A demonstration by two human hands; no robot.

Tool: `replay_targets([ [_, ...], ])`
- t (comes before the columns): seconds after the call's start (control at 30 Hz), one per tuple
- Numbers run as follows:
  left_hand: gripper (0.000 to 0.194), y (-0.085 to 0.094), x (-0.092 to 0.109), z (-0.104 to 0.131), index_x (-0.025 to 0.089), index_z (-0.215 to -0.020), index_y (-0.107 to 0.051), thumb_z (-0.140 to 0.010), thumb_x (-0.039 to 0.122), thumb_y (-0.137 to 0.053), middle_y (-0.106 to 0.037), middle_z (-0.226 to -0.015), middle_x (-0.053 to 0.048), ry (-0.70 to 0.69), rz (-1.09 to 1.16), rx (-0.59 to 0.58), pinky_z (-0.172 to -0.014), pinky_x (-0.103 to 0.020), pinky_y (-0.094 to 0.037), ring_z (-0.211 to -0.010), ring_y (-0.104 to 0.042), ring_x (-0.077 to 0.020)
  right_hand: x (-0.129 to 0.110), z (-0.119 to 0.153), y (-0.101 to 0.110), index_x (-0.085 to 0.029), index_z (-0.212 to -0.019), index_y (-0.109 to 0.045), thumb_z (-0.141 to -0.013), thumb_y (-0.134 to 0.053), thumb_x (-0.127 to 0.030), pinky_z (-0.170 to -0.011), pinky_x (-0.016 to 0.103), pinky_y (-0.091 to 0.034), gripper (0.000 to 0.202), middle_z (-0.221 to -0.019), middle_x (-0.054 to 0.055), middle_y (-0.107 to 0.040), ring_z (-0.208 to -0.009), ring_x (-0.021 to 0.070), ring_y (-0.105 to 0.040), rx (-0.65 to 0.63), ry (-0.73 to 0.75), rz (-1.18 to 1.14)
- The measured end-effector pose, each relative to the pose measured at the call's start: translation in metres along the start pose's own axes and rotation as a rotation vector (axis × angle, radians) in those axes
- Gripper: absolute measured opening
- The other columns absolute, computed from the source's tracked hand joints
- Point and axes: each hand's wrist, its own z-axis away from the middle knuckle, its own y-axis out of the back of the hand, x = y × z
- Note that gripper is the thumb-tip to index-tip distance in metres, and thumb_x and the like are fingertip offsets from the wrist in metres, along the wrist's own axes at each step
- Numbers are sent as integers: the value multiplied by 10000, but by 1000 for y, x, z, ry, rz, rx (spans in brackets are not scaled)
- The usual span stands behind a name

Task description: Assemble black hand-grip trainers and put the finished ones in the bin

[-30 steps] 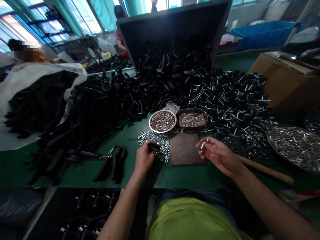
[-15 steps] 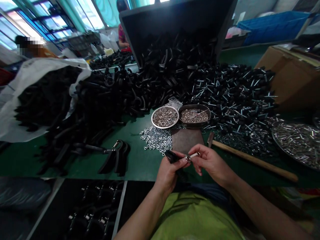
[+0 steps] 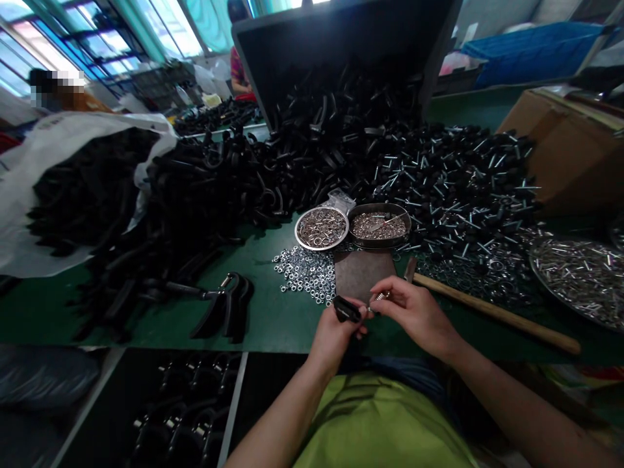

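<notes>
My left hand [image 3: 336,335] is closed around a black plastic part [image 3: 347,310] with a hollow end facing up. In my right hand [image 3: 412,312] a small silver spring [image 3: 381,296] is pinched between thumb and fingers. Both hands nearly meet over the table's front, and a small metal piece [image 3: 370,311] shows between their fingertips. Just beyond them lies a flat grey metal plate [image 3: 365,274]. A scatter of silver nuts [image 3: 307,273] covers the table left of the plate. To the right rests a hammer [image 3: 492,312] with a wooden handle.
A round dish [image 3: 322,229] and an oval tin [image 3: 380,226] hold small metal parts. Behind them rise heaps of black parts and black-headed bolts [image 3: 453,175]. A cardboard box [image 3: 565,153] stands right, a white sack [image 3: 24,195] left. Two people sit farther back.
My left hand has turned the black part, so its hollow end now shows. The right hand, with the spring, has shifted slightly and the spring is more hidden by the fingers.
</notes>
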Motion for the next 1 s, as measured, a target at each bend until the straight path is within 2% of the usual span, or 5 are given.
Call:
replay_targets([
  [0.17, 290, -15, -12, -5, 129, -768, -544, -582, 165, -764, -424, -603, 56, 378, 432, -106, -416, -117, -221, -462, -321, -9, -15, 4, 1, -208, -901, -614, -767, -621, -302, -659, 272, -474, 164, -781, 4, -660, -722, 154, -623, 19, 22, 33],
  [0.57, 382, -24, -4, 3, 148, -858, -545, -618, 355, -758, -414, -562, 64, 254, -70, -297, -394, -172, -223, -451, -334, -46, -5, -3, -2, -200, -853, -606, -802, -567, -273, -582, 237, -422, 97, -689, -19, -597, -642, 123, -566, -9, 62, 205],
  [0.7, 348, -21, -8, 7, 167, -810, -482, -662, 379, -714, -354, -512, 88, 357, -25, -377, -382, -169, -195, -415, -271, -37, 9, -4, 4, -200, -965, -576, -837, -514, -331, -524, 238, -417, 193, -667, -28, -580, -573, 122, -555, -77, 2, 80],
  [0.9, 305, -6, -9, 6, 177, -834, -473, -777, 449, -599, -448, -618, 55, 336, 157, -255, -398, -157, -236, -443, -321, -36, 64, 27, 58, -196, -782, -596, -823, -513, -287, -740, 341, -429, 130, -823, 50, -656, -800, 212, -606, 369, -4, 713],
  [1.0, 371, -4, -5, 3, 162, -917, -543, -757, 489, -614, -505, -666, 23, 262, 48, -210, -427, -179, -329, -499, -420, -67, 91, 46, 78, -191, -813, -602, -817, -498, -273, -727, 366, -432, 132, -840, 69, -652, -810, 240, -605, 407, -98, 898],
])
